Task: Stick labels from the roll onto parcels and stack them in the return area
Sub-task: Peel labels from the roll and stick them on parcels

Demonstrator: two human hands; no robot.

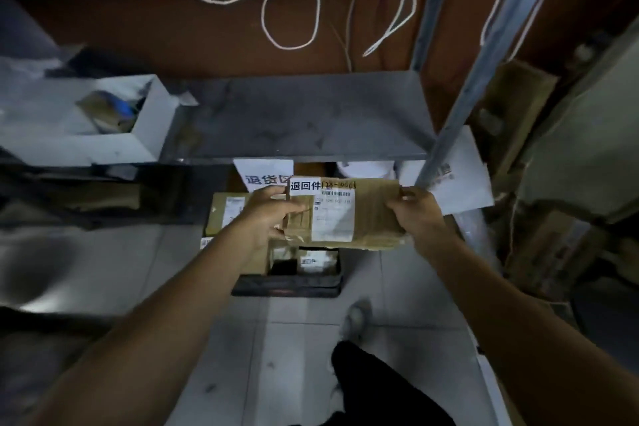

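Note:
I hold a brown cardboard parcel point(366, 214) in the air in front of a metal rack. My left hand point(269, 214) grips its left end and my right hand point(420, 218) grips its right end. A white label with black characters point(305, 186) is stuck on its top left corner, beside a shipping label point(333, 218). Below the parcel lie other parcels on the floor: a brown one point(224, 211) to the left and a black one point(311, 261) carrying the same white label. A paper sign point(262, 173) hangs from the shelf edge behind them. The label roll is out of sight.
A grey shelf board point(304, 117) of the rack stands just above and behind the parcel, with a slanted upright post point(484, 62) on the right. An open white box point(114, 124) sits at the left. White cables point(294, 10) hang above. Cardboard boxes point(553, 235) crowd the right.

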